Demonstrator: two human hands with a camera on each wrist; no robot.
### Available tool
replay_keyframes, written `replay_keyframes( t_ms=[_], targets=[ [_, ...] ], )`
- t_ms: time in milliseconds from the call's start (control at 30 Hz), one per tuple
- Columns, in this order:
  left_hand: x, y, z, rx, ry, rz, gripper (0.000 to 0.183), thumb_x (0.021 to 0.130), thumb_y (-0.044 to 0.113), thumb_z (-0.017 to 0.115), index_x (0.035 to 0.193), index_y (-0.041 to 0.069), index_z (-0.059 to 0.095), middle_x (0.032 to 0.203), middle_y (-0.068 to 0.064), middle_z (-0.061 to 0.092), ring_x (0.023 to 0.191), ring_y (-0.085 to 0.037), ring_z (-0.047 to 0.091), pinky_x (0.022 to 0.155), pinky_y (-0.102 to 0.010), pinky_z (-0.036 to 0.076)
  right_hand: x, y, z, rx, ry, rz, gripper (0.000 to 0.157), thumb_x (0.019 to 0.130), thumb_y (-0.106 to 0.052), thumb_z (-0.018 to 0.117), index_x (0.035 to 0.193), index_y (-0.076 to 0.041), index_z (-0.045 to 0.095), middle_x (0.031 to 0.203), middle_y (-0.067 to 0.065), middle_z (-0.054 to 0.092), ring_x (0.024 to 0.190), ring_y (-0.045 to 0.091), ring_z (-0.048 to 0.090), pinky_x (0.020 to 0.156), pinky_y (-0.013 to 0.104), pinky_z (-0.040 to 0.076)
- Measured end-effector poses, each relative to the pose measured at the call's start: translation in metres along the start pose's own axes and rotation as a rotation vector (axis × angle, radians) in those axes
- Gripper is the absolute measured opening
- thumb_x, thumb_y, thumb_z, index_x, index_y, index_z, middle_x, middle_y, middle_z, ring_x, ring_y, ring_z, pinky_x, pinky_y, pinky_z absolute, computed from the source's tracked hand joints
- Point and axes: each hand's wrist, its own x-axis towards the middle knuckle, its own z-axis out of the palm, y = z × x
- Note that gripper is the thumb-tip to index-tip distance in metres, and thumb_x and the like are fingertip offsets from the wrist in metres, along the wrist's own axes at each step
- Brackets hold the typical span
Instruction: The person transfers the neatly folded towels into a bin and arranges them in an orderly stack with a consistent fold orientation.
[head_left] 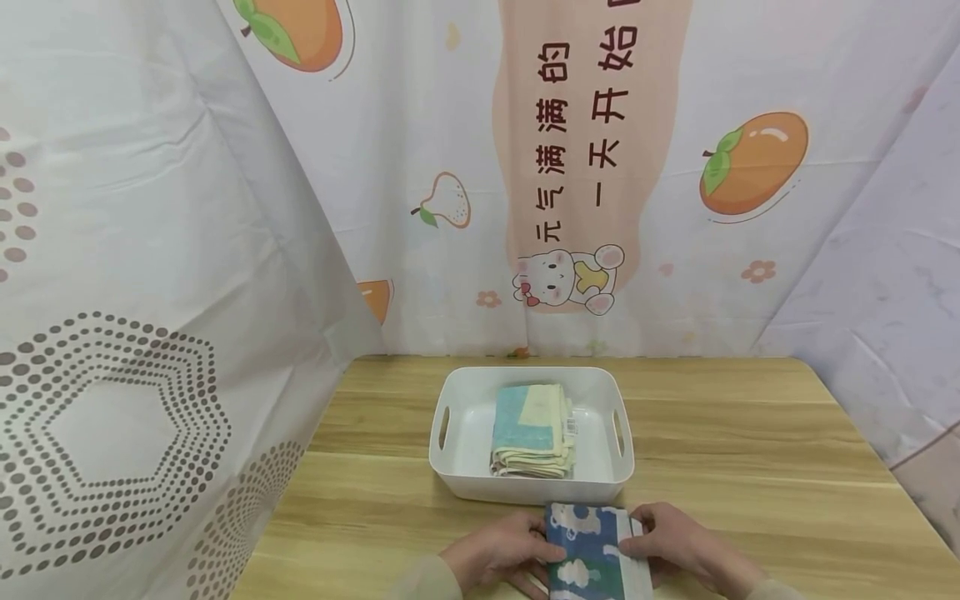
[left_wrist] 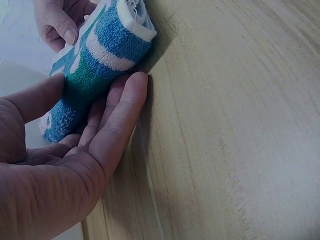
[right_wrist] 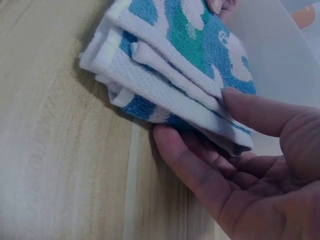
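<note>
A folded towel (head_left: 587, 550), blue and green with pale figures and white edges, is held between both hands close over the table front. My left hand (head_left: 508, 550) grips its left side, thumb on top and fingers beneath. On the opposite side my right hand (head_left: 678, 542) pinches the white-edged layers, thumb above and fingers under. The right wrist view shows several stacked folds along the towel's white hems (right_wrist: 175, 85). In the left wrist view the towel (left_wrist: 100, 65) shows its rounded fold near the left fingertips.
Just behind the hands stands a white plastic basket (head_left: 457, 477) with handle holes at both ends. A stack of folded yellow and light-blue towels (head_left: 528, 429) lies in it. The wooden table (head_left: 735, 433) reaches back to a printed curtain (head_left: 450, 125).
</note>
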Motion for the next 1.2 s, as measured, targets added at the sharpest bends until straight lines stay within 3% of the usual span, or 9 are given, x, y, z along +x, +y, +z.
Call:
replay_keyframes(
  t_ms=[400,833,1200],
  targets=[
    [0.001,-0.003,-0.001,0.022,0.009,0.005,0.023,0.100,0.016,0.067,0.122,0.009,0.063,0.101,-0.006,0.074,0.082,-0.014,0.072,0.071,-0.030,0.062,0.000,0.001,0.002,-0.006,0.028,0.025,0.032,0.093,-0.018,0.075,0.113,0.005,0.064,0.092,0.008,0.068,0.079,0.018,0.068,0.068,0.032,0.060],
    [-0.001,-0.003,0.002,0.055,0.008,0.026,0.029,0.100,0.016,0.068,0.128,0.015,0.061,0.101,-0.004,0.073,0.081,-0.014,0.070,0.066,-0.027,0.061,-0.002,0.005,0.002,-0.023,0.053,-0.020,0.027,0.093,-0.018,0.075,0.108,0.002,0.063,0.093,0.006,0.064,0.084,0.017,0.062,0.073,0.031,0.052],
    [0.002,-0.005,0.011,0.145,0.119,0.069,0.034,0.096,0.017,0.073,0.126,0.015,0.059,0.102,-0.005,0.069,0.087,-0.017,0.069,0.073,-0.032,0.060,-0.006,0.014,0.000,-0.087,0.069,-0.135,0.029,0.093,-0.025,0.075,0.103,-0.002,0.061,0.090,0.003,0.060,0.085,0.020,0.054,0.069,0.028,0.039]
  ],
)
